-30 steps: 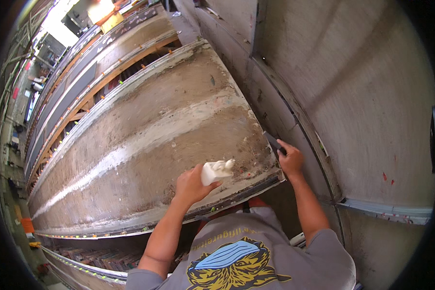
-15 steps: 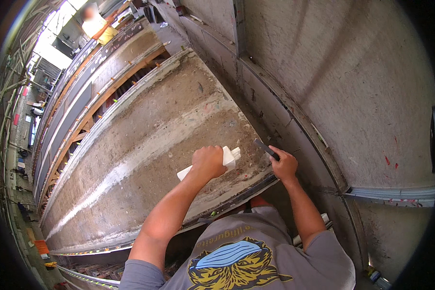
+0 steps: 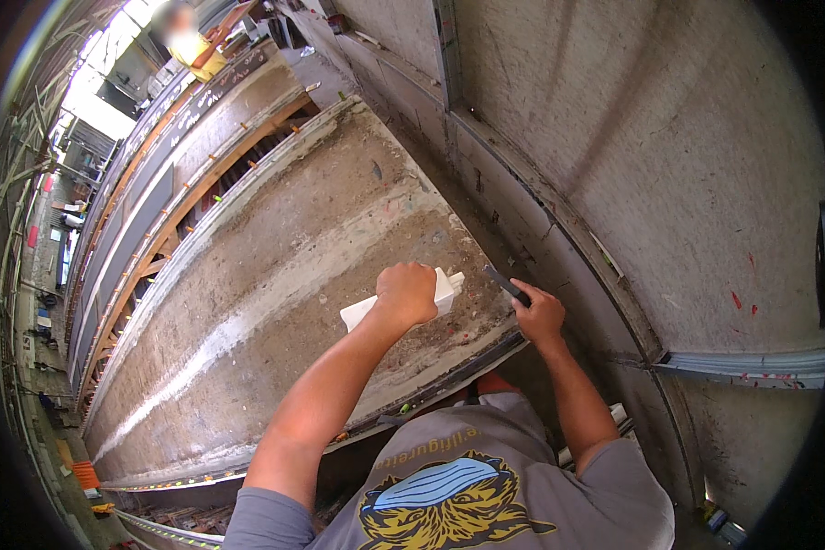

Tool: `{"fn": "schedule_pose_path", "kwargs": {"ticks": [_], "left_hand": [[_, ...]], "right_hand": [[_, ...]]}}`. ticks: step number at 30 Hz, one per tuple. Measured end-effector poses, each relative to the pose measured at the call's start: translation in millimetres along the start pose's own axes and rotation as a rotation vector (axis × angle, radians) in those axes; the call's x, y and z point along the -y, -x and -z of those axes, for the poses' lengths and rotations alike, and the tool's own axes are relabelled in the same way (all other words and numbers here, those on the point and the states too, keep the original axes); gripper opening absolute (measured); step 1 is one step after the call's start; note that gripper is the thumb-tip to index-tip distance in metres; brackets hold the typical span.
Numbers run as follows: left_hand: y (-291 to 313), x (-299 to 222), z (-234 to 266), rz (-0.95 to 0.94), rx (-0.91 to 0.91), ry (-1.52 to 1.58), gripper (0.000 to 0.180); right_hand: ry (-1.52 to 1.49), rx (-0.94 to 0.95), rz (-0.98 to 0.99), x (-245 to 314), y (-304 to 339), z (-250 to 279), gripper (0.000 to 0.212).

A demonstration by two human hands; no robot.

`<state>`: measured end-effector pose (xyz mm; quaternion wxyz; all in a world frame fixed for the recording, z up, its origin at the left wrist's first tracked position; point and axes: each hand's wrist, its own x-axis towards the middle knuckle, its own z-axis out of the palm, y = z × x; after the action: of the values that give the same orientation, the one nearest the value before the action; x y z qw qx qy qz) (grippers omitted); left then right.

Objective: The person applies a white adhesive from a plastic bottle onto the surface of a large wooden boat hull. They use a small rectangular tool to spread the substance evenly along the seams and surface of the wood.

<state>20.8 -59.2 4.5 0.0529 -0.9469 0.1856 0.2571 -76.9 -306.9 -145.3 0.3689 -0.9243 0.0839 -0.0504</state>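
My left hand point(image 3: 407, 295) is closed over a long white block-like piece point(image 3: 360, 313). A paler, narrower end of it sticks out past my knuckles on the right. It lies over the brown, stained tabletop point(image 3: 275, 229), near the right end; my hand hides its middle. In my right hand point(image 3: 540, 313) is a narrow, dark flat bar-shaped tool point(image 3: 505, 284), gripped by one end. Its other end points up and left, by the tabletop's right edge. The bar's exact kind does not show.
More long tabletops with orange-wood edging point(image 3: 238, 136) stand beyond this one. A person in a yellow top point(image 3: 195, 57) stands at the far end. On the right rises a grey-brown wall panel point(image 3: 651, 183), with a ledge running along it. Small green and orange pegs line the table edges.
My left hand has shifted slightly right and up the tabletop, and the white piece has moved with it. My right hand with the dark bar has hardly moved.
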Motion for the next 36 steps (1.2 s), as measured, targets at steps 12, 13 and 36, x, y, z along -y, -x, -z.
{"fn": "schedule_pose_path", "kwargs": {"ticks": [12, 13, 36], "left_hand": [[19, 18, -14, 0.052, -0.164, 0.218, 0.06], [21, 24, -22, 0.064, -0.179, 0.261, 0.064], [240, 174, -177, 0.53, -0.975, 1.213, 0.054]], "right_hand": [[0.408, 0.118, 0.142, 11, 8, -34, 0.058], [0.453, 0.139, 0.13, 21, 5, -42, 0.059], [0.498, 0.27, 0.211, 72, -81, -86, 0.034]]}}
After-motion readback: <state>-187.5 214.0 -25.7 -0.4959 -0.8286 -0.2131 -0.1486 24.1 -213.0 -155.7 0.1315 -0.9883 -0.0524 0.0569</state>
